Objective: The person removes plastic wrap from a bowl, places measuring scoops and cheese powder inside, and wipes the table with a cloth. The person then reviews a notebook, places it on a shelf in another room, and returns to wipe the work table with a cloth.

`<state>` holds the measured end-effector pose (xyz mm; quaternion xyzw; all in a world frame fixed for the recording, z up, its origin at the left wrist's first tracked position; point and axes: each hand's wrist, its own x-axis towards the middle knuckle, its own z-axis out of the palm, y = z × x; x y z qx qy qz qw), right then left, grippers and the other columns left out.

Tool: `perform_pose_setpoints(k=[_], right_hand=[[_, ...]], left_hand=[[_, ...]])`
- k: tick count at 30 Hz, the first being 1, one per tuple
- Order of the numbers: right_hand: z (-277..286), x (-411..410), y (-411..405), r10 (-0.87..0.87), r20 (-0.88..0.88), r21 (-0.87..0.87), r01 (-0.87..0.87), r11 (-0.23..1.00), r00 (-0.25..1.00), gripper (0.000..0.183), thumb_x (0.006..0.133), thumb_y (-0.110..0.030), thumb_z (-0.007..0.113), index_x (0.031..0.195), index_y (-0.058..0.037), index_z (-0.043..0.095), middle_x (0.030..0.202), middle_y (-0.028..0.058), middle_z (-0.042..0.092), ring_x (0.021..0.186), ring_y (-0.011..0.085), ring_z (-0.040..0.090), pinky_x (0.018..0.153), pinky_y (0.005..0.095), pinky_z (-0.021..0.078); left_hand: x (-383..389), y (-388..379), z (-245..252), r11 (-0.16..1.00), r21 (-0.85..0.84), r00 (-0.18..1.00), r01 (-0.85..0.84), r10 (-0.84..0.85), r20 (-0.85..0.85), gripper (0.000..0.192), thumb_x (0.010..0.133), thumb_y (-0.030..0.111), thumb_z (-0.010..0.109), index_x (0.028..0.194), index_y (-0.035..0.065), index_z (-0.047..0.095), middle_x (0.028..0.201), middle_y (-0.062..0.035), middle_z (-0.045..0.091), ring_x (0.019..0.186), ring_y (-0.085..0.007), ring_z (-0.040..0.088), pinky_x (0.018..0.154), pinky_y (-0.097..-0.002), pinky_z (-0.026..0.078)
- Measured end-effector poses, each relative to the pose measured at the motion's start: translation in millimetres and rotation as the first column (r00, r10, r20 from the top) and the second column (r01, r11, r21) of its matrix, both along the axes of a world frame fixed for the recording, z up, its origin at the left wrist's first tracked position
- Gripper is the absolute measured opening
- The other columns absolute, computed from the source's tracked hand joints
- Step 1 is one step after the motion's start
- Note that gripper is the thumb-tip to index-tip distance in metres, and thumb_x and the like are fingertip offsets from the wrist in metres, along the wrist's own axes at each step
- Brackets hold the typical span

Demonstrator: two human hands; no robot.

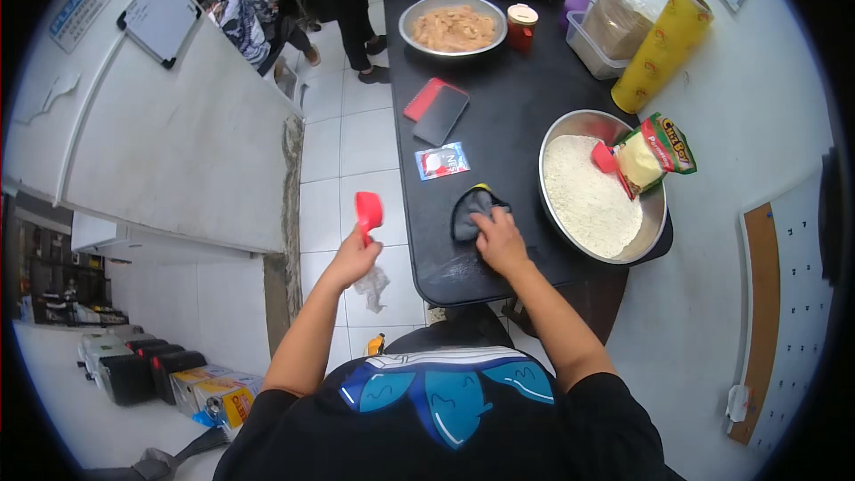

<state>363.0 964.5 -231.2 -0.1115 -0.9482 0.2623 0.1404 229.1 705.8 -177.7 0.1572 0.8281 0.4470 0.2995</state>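
My left hand (353, 257) grips a red plastic scoop (369, 208) by its handle, out past the table's left edge and over the floor. A crumpled piece of clear plastic (373, 288) shows just below that hand; I cannot tell if it is held or lies lower. On the black table (507, 140), my right hand (499, 244) has its fingers on a bunched grey cloth (475, 206) with a dark edge. Whitish powder (461, 268) is smeared near the cloth. To the right stands a metal bowl (544, 197) of pale flour-like powder (588, 204).
A Parmesan packet (644, 160) and another red scoop (604, 157) rest in the bowl. Farther up are a sachet (443, 161), a dark phone-like slab (441, 115), a red notebook (422, 99) and a basin of raw meat pieces (454, 28). Other people (351, 7) are beyond.
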Motion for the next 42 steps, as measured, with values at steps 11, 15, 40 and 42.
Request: perform_pose_setpoints(k=[11,15,40,42], right_hand=[[-9,44,39,-0.133,0.453,0.091,0.103,0.991,0.881,0.053,0.072,-0.026,0.066,0.121,-0.0225,0.05,0.132,0.0163,0.032,0.108,0.037,0.042,0.087,0.0479,0.0399],[0,59,37,-0.138,0.277,0.2,0.083,0.976,0.951,0.051,0.072,-0.024,0.066,0.121,-0.0187,0.051,0.133,0.0188,0.033,0.11,0.0384,0.041,0.086,0.0483,0.0392],[23,-48,-42,-0.336,0.47,-0.827,0.541,0.156,0.816,0.027,0.08,-0.015,0.06,0.104,-0.0052,0.053,0.088,0.0143,0.061,0.07,0.0245,0.063,0.065,0.0371,0.0494],[25,-44,-41,-0.408,0.463,-0.734,0.599,0.322,0.787,0.027,0.079,-0.015,0.06,0.104,-0.0062,0.054,0.088,0.0156,0.062,0.071,0.0281,0.063,0.065,0.0381,0.0492]], left_hand=[[-30,183,-68,0.897,-0.3,0.906,0.324,-0.385,-0.174,0.035,0.075,0.032,0.068,0.09,0.0021,0.058,0.079,-0.0139,0.063,0.077,-0.0235,0.062,0.07,-0.0341,0.046],[-42,219,-100,0.906,-0.255,0.916,0.339,-0.379,-0.129,0.035,0.074,0.034,0.069,0.084,0.0017,0.059,0.07,-0.0098,0.061,0.066,-0.0197,0.059,0.063,-0.0328,0.046],[-143,195,-72,0.961,-0.006,0.768,0.277,-0.225,-0.6,0.055,0.073,0.023,0.066,0.116,0.0005,0.041,0.112,-0.0198,0.044,0.106,-0.0362,0.042,0.091,-0.0434,0.034],[-182,218,-81,0.973,-0.223,0.762,0.065,-0.192,-0.618,0.082,0.067,0.037,0.072,0.128,0.0031,0.03,0.128,-0.024,0.033,0.118,-0.04,0.033,0.095,-0.0482,0.031]])
